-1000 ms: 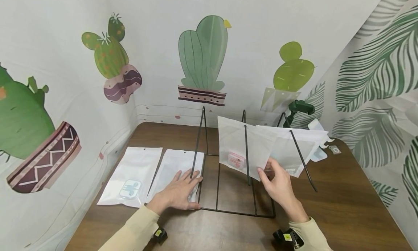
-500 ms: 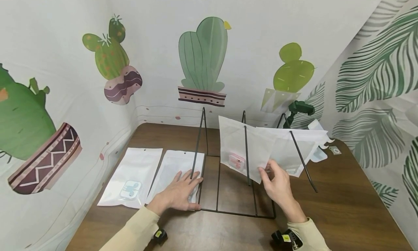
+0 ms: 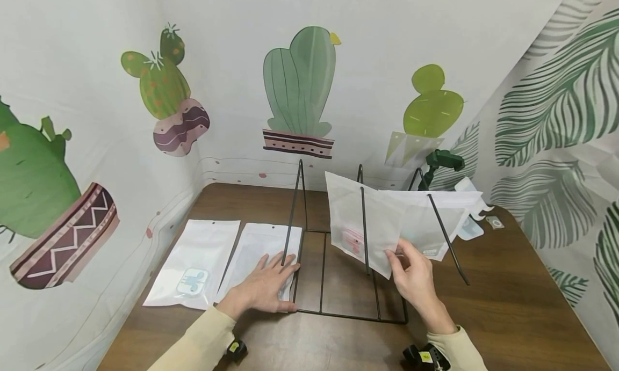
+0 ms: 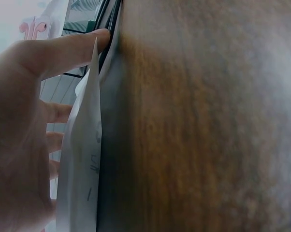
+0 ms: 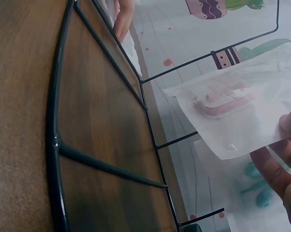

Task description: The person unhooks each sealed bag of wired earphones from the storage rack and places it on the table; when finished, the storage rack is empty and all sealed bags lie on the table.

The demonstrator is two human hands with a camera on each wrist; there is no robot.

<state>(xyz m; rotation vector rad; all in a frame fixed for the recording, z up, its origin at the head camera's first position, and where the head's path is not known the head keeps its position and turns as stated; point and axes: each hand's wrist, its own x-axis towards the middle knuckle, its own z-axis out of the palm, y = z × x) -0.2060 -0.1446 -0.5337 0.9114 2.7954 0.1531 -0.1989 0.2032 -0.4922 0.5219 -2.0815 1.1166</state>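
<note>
A white zip pouch (image 3: 350, 212) with pink earphones (image 5: 225, 101) inside hangs from the middle prong of a black wire rack (image 3: 348, 315). My right hand (image 3: 416, 274) pinches its lower right corner between thumb and fingers. Behind and to the right, a second white pouch (image 3: 435, 212) hangs on the right prong; green earphones (image 5: 259, 188) show through it in the right wrist view. With fingers spread, my left hand (image 3: 263, 285) rests on a white pouch (image 3: 261, 242) lying flat beside the rack, its thumb at the rack's front left corner.
Another flat white pouch (image 3: 205, 242) with blue earphones (image 3: 192, 281) lies at the left of the wooden table (image 3: 512, 290). The rack's left prong (image 3: 292, 215) juts over my left hand. A green stand (image 3: 442, 161) and a small square packet (image 3: 495, 222) are at the back right.
My right hand has drawn the pouch's lower corner slightly right and towards me, and the pouch has turned a little on its prong. My left hand stays in place.
</note>
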